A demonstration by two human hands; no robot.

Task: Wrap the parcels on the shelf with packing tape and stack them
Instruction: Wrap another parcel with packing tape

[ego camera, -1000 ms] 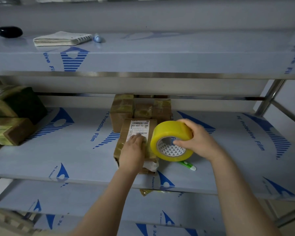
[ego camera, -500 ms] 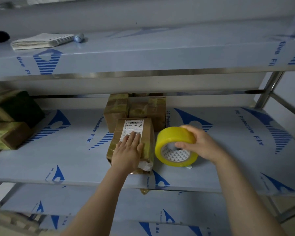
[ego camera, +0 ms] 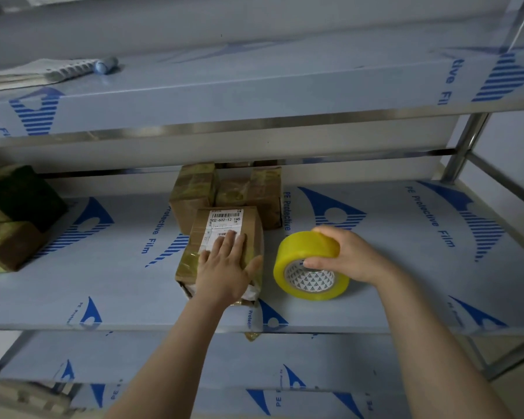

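Note:
A brown cardboard parcel (ego camera: 248, 228) with a white barcode label lies on the middle shelf (ego camera: 406, 267). My left hand (ego camera: 227, 267) presses flat on its top, fingers straight, thumb over the right edge. My right hand (ego camera: 345, 255) grips a yellow roll of packing tape (ego camera: 309, 255), which stands on its edge on the shelf just right of the parcel, thumb in the core. Two taped brown parcels (ego camera: 194, 192) (ego camera: 254, 195) stand side by side behind the labelled one.
More taped parcels (ego camera: 12, 219) are piled at the shelf's left end. The upper shelf (ego camera: 254, 95) carries a notebook (ego camera: 37, 72) and a blue marker (ego camera: 105, 65). A steel upright (ego camera: 463, 146) stands at the right.
The tape roll has moved a little right, away from the parcel, and sits on the shelf. My left hand has flattened and slid down the parcel's top. The pen under the roll is hidden.

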